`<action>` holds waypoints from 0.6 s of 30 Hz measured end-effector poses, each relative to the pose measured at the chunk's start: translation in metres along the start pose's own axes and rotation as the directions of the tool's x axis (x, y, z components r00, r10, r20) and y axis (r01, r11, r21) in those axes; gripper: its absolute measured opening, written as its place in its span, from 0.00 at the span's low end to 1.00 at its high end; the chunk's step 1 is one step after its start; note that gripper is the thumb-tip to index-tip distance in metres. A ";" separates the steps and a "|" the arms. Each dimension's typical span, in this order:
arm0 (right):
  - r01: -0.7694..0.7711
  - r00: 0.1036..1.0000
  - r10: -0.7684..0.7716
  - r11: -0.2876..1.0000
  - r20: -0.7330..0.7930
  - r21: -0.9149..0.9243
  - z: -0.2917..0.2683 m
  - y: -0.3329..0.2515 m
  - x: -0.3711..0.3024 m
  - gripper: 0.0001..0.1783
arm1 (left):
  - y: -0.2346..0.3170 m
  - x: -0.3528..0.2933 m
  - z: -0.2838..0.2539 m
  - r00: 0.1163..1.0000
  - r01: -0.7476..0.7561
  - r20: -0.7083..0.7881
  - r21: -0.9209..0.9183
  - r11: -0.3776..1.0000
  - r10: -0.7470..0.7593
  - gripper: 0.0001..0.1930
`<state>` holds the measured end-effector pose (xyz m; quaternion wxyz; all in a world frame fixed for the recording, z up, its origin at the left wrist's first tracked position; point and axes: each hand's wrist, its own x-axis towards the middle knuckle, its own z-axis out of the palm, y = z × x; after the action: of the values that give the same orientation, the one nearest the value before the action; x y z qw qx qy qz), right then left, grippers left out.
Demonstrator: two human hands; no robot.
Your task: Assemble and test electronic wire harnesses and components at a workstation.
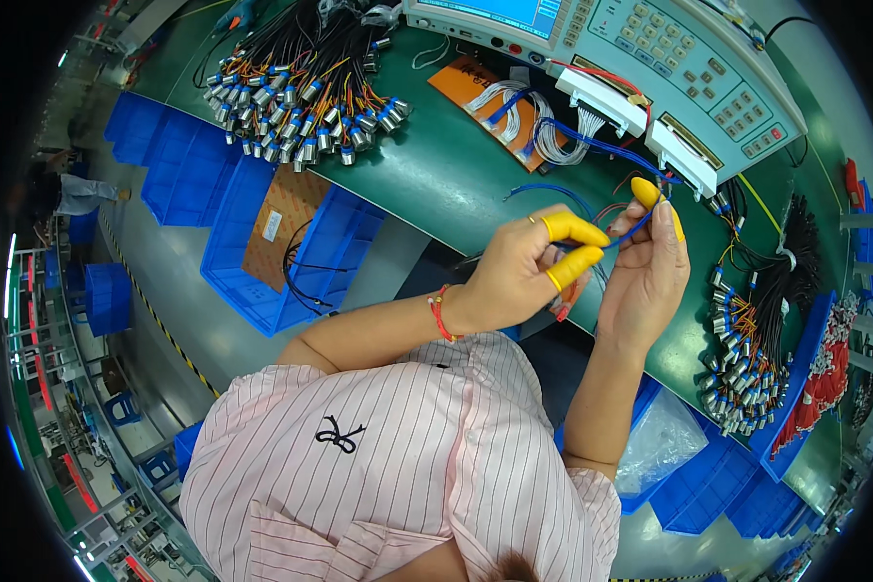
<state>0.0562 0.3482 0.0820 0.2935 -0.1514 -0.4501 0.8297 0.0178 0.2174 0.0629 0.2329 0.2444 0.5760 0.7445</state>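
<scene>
Over the front edge of the green bench, my two hands work at a thin blue wire [633, 233]. My left hand [519, 272], with yellow finger cots on thumb and index finger, pinches the wire between those fingertips. On its right, my right hand [643, 276] is raised with the palm toward me; its thumb and yellow-capped index finger close on the wire farther along. Beneath the left fingers a small red item [568, 301] is partly hidden. A loose blue wire end [533, 188] lies on the bench past my left hand.
A tester [640, 48] with white connectors stands behind my hands; an orange board [451, 85] with wire bundles is beside it. Bundles of metal-ended cables lie left [291, 112] and right [742, 359]. Blue bins [233, 281] sit lower left, others lower right.
</scene>
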 end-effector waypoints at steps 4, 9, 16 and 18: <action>0.031 0.999 -0.029 0.996 0.023 -0.088 -0.003 0.008 0.001 0.13 | -0.002 0.003 0.000 0.996 -0.067 0.073 0.152 0.986 0.056 0.08; 0.081 0.997 -0.082 0.972 0.008 -0.221 0.000 0.015 0.005 0.12 | 0.002 0.021 -0.015 0.994 -0.013 -0.111 -0.129 0.992 -0.001 0.11; 0.116 0.993 -0.119 0.946 0.006 -0.304 0.011 0.020 0.001 0.10 | 0.019 0.044 -0.027 1.000 0.000 -0.013 -0.102 0.995 -0.001 0.13; 0.167 0.986 -0.160 0.924 0.049 -0.344 0.014 0.021 -0.001 0.08 | 0.023 0.047 -0.028 1.000 0.023 0.003 -0.101 0.995 -0.022 0.13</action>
<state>0.0423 0.3291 0.0724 0.3257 -0.1543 -0.6034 0.7114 -0.0378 0.2215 0.0833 0.2539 0.2265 0.5399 0.7699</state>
